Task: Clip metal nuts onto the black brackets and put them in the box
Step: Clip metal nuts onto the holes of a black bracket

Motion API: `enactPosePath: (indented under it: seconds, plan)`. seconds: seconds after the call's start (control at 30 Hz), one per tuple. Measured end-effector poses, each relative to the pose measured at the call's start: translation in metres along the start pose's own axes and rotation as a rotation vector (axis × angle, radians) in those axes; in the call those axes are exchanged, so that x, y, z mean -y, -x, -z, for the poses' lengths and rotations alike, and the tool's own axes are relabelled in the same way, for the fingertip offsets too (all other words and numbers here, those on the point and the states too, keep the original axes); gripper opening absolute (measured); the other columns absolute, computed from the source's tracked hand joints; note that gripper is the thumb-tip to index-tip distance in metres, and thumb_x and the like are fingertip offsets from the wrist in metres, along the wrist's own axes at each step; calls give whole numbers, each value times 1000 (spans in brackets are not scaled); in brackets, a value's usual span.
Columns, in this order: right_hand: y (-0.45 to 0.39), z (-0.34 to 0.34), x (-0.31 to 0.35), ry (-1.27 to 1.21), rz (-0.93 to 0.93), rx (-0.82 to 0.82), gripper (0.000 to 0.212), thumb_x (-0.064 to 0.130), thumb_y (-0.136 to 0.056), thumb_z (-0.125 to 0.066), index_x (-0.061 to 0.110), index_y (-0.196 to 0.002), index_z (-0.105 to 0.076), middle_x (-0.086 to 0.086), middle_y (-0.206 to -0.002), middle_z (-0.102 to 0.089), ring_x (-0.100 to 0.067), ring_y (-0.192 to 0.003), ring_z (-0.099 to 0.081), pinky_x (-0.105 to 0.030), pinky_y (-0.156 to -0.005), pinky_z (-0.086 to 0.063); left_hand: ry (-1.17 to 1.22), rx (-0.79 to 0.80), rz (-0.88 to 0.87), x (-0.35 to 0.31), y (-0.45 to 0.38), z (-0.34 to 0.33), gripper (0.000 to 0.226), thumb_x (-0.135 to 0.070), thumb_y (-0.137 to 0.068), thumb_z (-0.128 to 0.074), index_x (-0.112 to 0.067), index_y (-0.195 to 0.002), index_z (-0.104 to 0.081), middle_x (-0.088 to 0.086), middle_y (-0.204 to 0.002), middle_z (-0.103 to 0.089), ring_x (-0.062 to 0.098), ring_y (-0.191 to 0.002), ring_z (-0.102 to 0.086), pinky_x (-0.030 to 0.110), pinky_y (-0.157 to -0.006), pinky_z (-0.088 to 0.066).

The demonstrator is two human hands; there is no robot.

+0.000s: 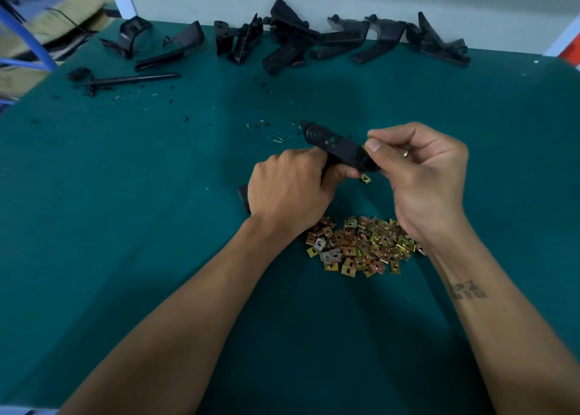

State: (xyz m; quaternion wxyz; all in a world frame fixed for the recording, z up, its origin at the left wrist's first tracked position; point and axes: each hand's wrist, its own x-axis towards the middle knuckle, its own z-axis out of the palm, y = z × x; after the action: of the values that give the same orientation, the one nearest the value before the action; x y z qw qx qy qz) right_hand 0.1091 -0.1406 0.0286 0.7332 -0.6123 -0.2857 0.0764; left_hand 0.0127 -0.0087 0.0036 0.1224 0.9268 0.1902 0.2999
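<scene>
The black bracket (337, 149) is up off the counter, held between the two hands, its long axis slanting from the far left, where its round boss sticks out free, down toward the near right. The left hand (288, 188) is wrapped around the bracket's near underside, fingers curled tight, steadying it. The right hand (420, 170) meets the bracket's right end, thumb and forefinger pinched together there; a sliver of yellow shows at the fingertips, which I take to be a metal nut (364, 147) going onto that edge, though most of it is hidden. So the right hand is the working one and the push, as I judge it, runs leftward along the bracket. A second nut (365, 179) shows just under the bracket between the hands; whether it is clipped on or lying loose I cannot tell.

The heap of nuts (361, 245) lies on the green counter (125, 226) nearer the person than the hands, partly under the right wrist. More black brackets (345, 41) stand in a row far beyond the hands against the white wall. No box clearly shows.
</scene>
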Motion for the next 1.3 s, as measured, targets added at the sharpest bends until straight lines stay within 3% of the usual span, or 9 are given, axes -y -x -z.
enactPosePath:
  seconds: [0.1,0.23,0.3,0.4,0.57,0.7,0.9,1.2,1.3]
  plan:
    - [1,-3,2,-98,-78,-48,12,3,-79,-76,15,-81,-78,-5,-78,-74,-26,-82,-66,-47,-87,-56,12,2,5,0,0,0,68,-78,-91,-29,-21,-85,-65,-1,-72,-66,34,-65,-65,33,-56,-31]
    - [2,0,3,-121,-81,-60,14,1,-81,-75,14,-80,-78,-7,-75,-72,-27,-78,-67,-41,-81,-58,22,7,-1,-1,1,1,68,-78,-91,-28,-21,-87,-65,-1,-72,-66,35,-65,-64,33,-56,-31]
    - [1,1,2,-51,-45,-28,18,2,-82,-76,20,-80,-80,-11,-75,-68,-30,-76,-60,-44,-80,-54,18,23,-4,-1,0,1,70,-78,-90,-26,-21,-89,-66,-1,-74,-66,34,-66,-65,33,-56,-33]
    - [-1,4,1,67,47,6,24,5,-83,-78,29,-80,-81,-15,-76,-63,-28,-73,-52,-35,-69,-48,0,37,-2,-1,0,1,73,-80,-89,-22,-22,-93,-67,-1,-76,-67,34,-68,-65,34,-57,-34]
    - [5,-3,-1,66,90,-29,29,6,-86,-77,34,-80,-80,3,-73,-68,-23,-73,-54,-25,-67,-48,0,29,-16,0,1,1,68,-77,-92,-26,-23,-95,-68,-1,-74,-66,33,-67,-65,33,-55,-32]
    - [7,-8,1,51,50,-50,29,6,-85,-76,34,-77,-80,8,-72,-70,-24,-74,-56,-30,-70,-50,-6,23,-22,0,1,1,66,-76,-92,-27,-23,-92,-67,0,-73,-65,34,-65,-64,33,-54,-32]
    - [10,-15,1,-88,-63,-169,15,-2,-86,-74,12,-81,-75,0,-79,-73,-23,-82,-63,-47,-91,-55,9,10,-16,0,0,0,62,-75,-94,-33,-22,-92,-66,2,-71,-64,36,-64,-63,34,-54,-33]
    - [4,-6,-2,-47,-35,-74,21,3,-82,-76,23,-75,-79,-4,-75,-69,-27,-78,-58,-41,-81,-53,11,-7,-24,-1,1,0,62,-73,-94,-35,-20,-88,-66,3,-68,-64,38,-62,-63,33,-54,-30]
    - [2,0,-1,40,49,-13,26,3,-82,-77,28,-77,-80,1,-71,-66,-24,-72,-53,-30,-70,-49,22,-4,-25,0,1,0,59,-72,-94,-39,-20,-86,-64,3,-69,-64,38,-62,-63,34,-54,-31]
